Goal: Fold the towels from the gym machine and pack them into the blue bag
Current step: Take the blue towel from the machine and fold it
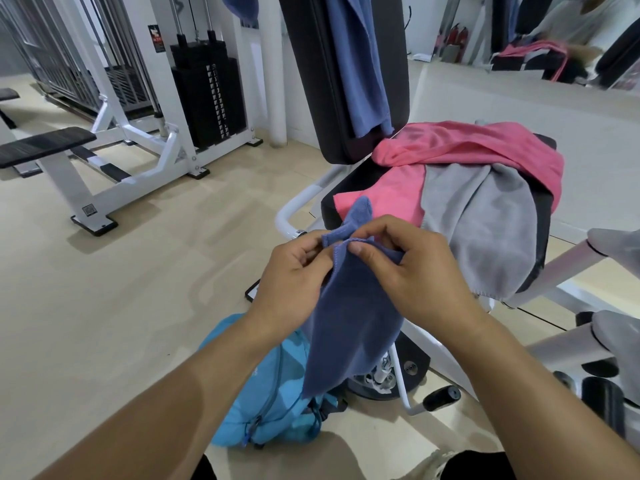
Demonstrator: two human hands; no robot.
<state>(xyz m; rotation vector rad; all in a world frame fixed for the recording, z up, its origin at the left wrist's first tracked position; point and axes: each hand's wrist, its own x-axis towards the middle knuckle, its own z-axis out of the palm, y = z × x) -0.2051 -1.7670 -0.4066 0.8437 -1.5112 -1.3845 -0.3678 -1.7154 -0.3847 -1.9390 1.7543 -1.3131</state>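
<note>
Left hand: fingers curled, pinching the top hem of the dark blue towel at its left side.
Right hand: thumb and fingers pinching the same hem just beside the left hand — the two hands nearly touch.
Dark blue towel: hangs from the pinched stitched edge, one corner poking up above the hands; its lower edge dangles free over the blue bag.
Blue bag: on the floor below the hands, against the machine's base.
Seat: carries a pink towel and a grey towel overlapping it; the grey one's edge hangs past the seat's front.
Backrest: upright, another blue towel draped down it.
Open room: bare floor to the left — a weight machine stands well apart beyond it.
</note>
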